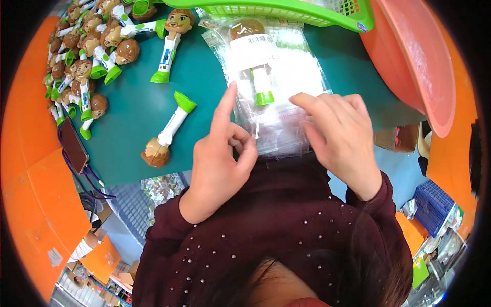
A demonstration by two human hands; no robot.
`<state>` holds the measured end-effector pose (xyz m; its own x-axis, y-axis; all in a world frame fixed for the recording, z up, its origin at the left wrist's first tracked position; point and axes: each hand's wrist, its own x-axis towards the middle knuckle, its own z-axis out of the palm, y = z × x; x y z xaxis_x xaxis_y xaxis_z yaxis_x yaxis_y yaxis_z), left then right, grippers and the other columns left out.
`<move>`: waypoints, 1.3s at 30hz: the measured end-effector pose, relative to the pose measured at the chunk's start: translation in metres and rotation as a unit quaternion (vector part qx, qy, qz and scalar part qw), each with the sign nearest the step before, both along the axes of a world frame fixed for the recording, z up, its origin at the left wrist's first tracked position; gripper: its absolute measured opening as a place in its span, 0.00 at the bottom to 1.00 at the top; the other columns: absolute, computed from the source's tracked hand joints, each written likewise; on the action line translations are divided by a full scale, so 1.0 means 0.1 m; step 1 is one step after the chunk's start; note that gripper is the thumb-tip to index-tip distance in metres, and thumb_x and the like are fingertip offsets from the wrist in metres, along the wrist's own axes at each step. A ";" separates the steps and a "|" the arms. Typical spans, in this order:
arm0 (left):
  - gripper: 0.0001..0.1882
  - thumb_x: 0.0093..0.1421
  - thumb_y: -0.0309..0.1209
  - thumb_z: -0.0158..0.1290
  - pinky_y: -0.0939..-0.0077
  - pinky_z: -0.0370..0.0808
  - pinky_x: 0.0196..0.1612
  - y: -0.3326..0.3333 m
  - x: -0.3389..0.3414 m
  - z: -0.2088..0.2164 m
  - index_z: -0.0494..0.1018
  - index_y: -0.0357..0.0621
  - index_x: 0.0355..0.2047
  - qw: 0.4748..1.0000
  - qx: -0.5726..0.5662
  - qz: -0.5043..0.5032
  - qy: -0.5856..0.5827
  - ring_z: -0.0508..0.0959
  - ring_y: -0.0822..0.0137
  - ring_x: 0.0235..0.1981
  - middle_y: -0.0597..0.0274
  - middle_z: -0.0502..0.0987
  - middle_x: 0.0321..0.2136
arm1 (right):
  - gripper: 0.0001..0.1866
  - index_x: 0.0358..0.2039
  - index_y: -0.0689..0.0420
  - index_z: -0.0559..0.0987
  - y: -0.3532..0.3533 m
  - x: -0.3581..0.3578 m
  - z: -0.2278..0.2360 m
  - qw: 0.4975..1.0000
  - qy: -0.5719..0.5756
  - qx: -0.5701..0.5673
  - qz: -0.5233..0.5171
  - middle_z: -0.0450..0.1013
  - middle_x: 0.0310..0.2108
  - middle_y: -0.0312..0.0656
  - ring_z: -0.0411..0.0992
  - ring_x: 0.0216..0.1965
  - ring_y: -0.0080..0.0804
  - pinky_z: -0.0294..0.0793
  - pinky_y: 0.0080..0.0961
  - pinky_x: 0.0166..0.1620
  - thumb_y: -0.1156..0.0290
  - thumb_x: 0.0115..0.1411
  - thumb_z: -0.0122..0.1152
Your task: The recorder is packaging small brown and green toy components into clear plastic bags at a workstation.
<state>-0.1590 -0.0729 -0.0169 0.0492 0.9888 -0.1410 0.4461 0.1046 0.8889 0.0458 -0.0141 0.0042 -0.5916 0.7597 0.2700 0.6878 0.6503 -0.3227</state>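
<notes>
- Work table (117,148): flat, green top.
- Floor (391,169): pale blue, visible beyond the table edge.
- Orange surfaces (41,204): left and right of table.
- Blue crate (432,204): lower right.

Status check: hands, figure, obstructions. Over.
Left hand at clear bags' left side, contact unclear; right hand open at their right. Figure amid bags, green feet nearest. Green basket crowding bags' far edge.

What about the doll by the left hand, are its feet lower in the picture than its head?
No, the doll has its green feet higher in the picture than its brown head.
</notes>
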 end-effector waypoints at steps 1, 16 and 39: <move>0.44 0.54 0.16 0.53 0.89 0.66 0.27 -0.03 0.01 -0.03 0.46 0.44 0.69 1.000 -0.016 0.016 -0.019 0.68 0.83 0.21 0.70 0.73 0.20 | 0.24 0.41 0.50 0.77 -0.04 0.02 0.04 1.000 0.002 -0.017 -0.022 0.70 0.23 0.33 0.70 0.28 0.33 0.62 0.31 0.34 0.79 0.40 0.68; 0.42 0.63 0.17 0.47 0.86 0.72 0.32 -0.31 0.20 -0.18 0.35 0.45 0.70 0.977 -0.088 0.063 -0.186 0.73 0.78 0.26 0.62 0.77 0.27 | 0.13 0.31 0.45 0.85 -0.47 -0.05 -0.49 0.982 0.173 -0.071 0.012 0.66 0.20 0.25 0.63 0.26 0.26 0.54 0.26 0.32 0.65 0.41 0.74; 0.38 0.62 0.18 0.46 0.88 0.68 0.25 -0.25 0.21 -0.28 0.42 0.38 0.69 0.964 -0.065 0.126 -0.227 0.75 0.79 0.21 0.66 0.76 0.19 | 0.09 0.26 0.42 0.81 -0.54 0.09 -0.47 0.984 0.120 0.025 0.126 0.59 0.18 0.25 0.60 0.25 0.24 0.50 0.29 0.37 0.67 0.40 0.68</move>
<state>-0.1384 -0.0983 -0.0445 -0.1035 0.9529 -0.2852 -0.0397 0.2825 0.9584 0.0553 -0.0679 -0.0429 -0.6741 0.5788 0.4588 0.4098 0.8099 -0.4196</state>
